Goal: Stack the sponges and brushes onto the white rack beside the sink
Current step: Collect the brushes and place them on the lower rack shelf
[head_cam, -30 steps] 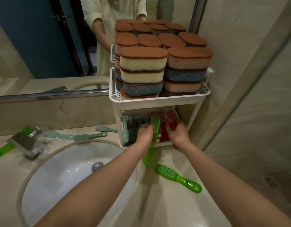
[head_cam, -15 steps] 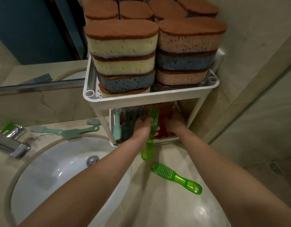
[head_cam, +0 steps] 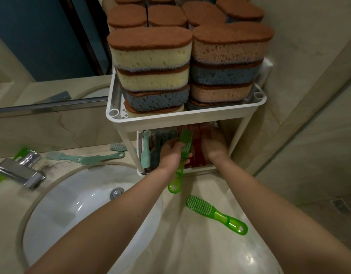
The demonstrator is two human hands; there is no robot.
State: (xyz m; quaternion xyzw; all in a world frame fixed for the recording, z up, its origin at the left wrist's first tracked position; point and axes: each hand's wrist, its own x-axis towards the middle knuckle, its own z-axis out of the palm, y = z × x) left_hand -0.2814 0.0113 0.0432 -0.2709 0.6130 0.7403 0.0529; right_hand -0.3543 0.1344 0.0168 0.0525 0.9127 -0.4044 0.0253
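Note:
The white two-tier rack [head_cam: 187,116] stands on the counter right of the sink [head_cam: 79,210]. Its top tier carries stacks of brown-topped sponges [head_cam: 151,62] in yellow, blue and peach. On the lower tier, teal, dark and red brushes [head_cam: 198,153] stand on edge in a row. My left hand [head_cam: 171,154] grips a translucent green brush [head_cam: 180,165] by its middle, head inside the lower tier, handle sticking out toward me. My right hand [head_cam: 215,147] reaches into the lower tier and presses against the red brushes; its fingers are hidden in shadow.
A second green brush [head_cam: 216,214] lies on the counter in front of the rack. Three teal brushes [head_cam: 99,158] lie behind the sink, near the chrome faucet [head_cam: 20,172]. A mirror covers the wall at left. A tiled wall stands close on the right.
The view has moved closer to the rack and lower. My left hand has pushed the green brush a little further into the lower tier, and my right hand stays against the red brushes.

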